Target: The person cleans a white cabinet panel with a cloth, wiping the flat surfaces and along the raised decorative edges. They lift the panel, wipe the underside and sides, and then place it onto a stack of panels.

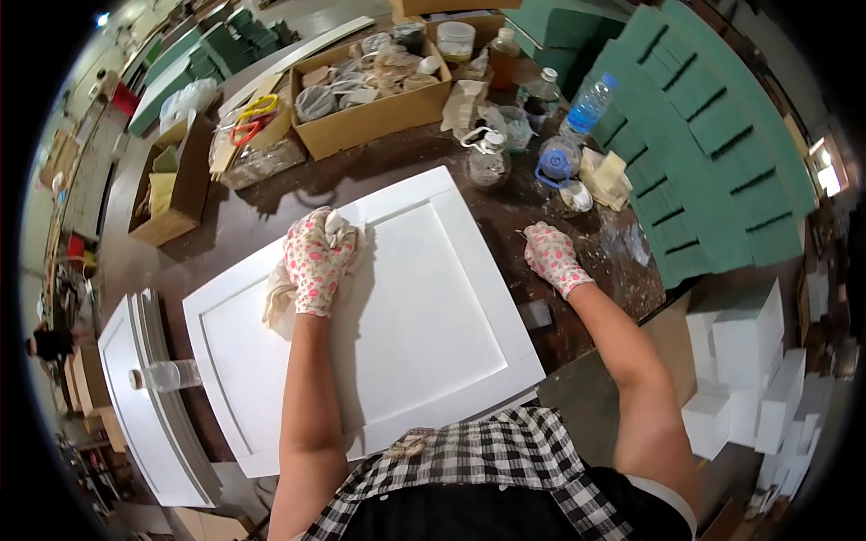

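Note:
A white framed panel (424, 298), like a cabinet door, lies flat on the dark work table (248, 194). My left hand (316, 261), in a white glove with pink spots, is closed on a pale cloth (278, 305) against the panel's upper left part. Cloth bunches out above and beside the fingers. My right hand (552, 256), in a matching glove, is over the table to the right of the panel, with its fingers closed. A thin tip shows beside those fingers; what it belongs to is too small to make out.
Stacked white panels (149, 424) with a clear bottle (167, 375) stand at the left. Behind are a cardboard box (374, 122) of wrapped pieces, orange-handled scissors (244, 133), a blue-capped bottle (588, 106) and several jars. Green slotted boards (713, 135) rise at the right, above white blocks (744, 347).

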{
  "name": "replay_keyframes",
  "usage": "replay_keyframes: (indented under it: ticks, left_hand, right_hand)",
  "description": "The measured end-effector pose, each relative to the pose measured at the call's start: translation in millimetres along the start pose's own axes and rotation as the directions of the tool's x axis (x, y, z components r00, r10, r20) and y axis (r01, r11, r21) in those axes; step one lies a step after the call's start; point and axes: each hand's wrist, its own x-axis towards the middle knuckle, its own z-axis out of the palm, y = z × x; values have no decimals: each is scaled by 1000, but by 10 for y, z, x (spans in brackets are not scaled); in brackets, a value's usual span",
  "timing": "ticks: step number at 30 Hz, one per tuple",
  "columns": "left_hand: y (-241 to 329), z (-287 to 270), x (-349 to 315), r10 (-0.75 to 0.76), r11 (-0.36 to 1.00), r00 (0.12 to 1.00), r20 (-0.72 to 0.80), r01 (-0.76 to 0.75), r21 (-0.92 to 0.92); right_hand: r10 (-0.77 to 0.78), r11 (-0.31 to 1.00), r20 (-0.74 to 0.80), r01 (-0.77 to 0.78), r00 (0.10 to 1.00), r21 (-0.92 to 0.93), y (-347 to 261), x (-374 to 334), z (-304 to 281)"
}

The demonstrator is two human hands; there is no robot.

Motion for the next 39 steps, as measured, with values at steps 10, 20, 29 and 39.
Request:
replay_keyframes:
  ticks: [10, 20, 29, 39]
  left_hand:
    - [-12, -7, -28, -15, 1000, 999, -37, 15, 8]
    - [-40, 16, -28, 6, 1000, 996, -93, -6, 4]
    - [-20, -3, -20, -11, 1000, 999, -41, 11, -1]
    - [17, 33, -8, -10, 1000, 996, -85, 9, -16]
  right_hand:
    - [-357, 782, -454, 527, 816, 334, -744, 587, -908]
    - [-542, 730, -417, 654, 730, 196, -859, 700, -874]
    - [-622, 723, -398, 690, 675, 41, -789, 533, -782]
    - [-578, 743, -418, 663, 701, 85, -741, 522, -778]
